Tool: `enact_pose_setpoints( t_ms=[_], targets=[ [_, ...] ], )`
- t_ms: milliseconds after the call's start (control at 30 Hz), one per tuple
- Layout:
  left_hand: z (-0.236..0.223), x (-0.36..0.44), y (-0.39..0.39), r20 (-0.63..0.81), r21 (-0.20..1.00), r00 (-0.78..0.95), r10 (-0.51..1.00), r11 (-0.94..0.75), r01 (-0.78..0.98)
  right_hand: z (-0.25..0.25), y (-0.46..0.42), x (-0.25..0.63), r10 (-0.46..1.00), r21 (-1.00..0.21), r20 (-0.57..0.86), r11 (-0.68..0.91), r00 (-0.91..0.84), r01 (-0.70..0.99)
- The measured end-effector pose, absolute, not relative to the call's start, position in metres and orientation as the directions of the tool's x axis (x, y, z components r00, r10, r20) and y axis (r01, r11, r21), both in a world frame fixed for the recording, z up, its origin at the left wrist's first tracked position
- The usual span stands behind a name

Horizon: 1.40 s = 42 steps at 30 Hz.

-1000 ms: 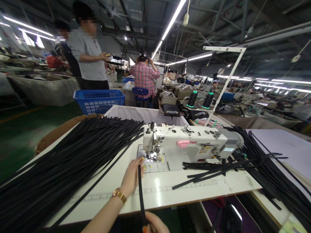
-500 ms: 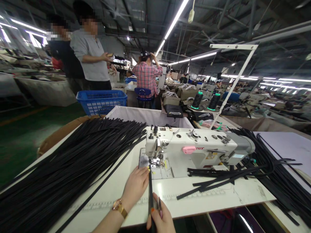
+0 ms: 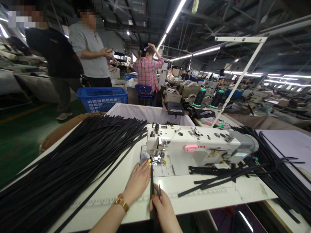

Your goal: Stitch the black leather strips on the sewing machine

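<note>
A narrow black strap runs from under the presser foot of a white sewing machine toward me. My left hand lies flat beside the needle area, fingers stretched out, their tips touching the strap's left edge. Nearer the table's front edge, my right hand pinches the strap between thumb and fingers. It also holds small thread snips, blades pointing up toward the machine; their handle is mostly hidden in the palm. The strap's near end drops out of sight below the frame.
A large heap of black straps covers the table's left side. More straps lie right of the machine. Thread cones and a white thread stand are behind it. Beyond a cloth-lined bin stand a blue basket and several people.
Both hands have moved slightly forward toward the needle, along with the strap. In the background, a person in dark clothes has walked to the left. The view has shifted a little.
</note>
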<state>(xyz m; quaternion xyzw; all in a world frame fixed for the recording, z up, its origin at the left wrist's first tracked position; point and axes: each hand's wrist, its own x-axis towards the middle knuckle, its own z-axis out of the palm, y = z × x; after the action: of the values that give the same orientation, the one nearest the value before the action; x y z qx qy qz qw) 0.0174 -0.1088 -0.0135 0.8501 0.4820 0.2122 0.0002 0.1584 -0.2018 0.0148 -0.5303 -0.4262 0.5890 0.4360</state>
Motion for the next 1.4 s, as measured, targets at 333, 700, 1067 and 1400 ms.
enact_pose_setpoints(
  t_ms=[333,700,1067,1400],
  targets=[
    [-0.016,0.017,-0.107,0.365,0.235,0.432,0.825,-0.531,0.814,0.018,-0.205,0.16,0.972,-0.975,-0.216,-0.22,-0.09,-0.039],
    [-0.014,0.018,-0.107,0.362,0.235,0.429,0.828,-0.526,0.817,0.018,-0.206,0.159,0.97,-0.971,-0.226,-0.231,-0.088,-0.057],
    [-0.009,0.019,-0.108,0.345,0.259,0.421,0.839,-0.516,0.816,0.006,-0.206,0.158,0.975,-0.967,-0.208,-0.217,-0.08,-0.131],
    [-0.013,0.017,-0.107,0.361,0.339,0.411,0.837,-0.529,0.778,-0.031,-0.232,0.166,0.98,-0.984,-0.159,-0.167,-0.12,-0.055]
  ],
)
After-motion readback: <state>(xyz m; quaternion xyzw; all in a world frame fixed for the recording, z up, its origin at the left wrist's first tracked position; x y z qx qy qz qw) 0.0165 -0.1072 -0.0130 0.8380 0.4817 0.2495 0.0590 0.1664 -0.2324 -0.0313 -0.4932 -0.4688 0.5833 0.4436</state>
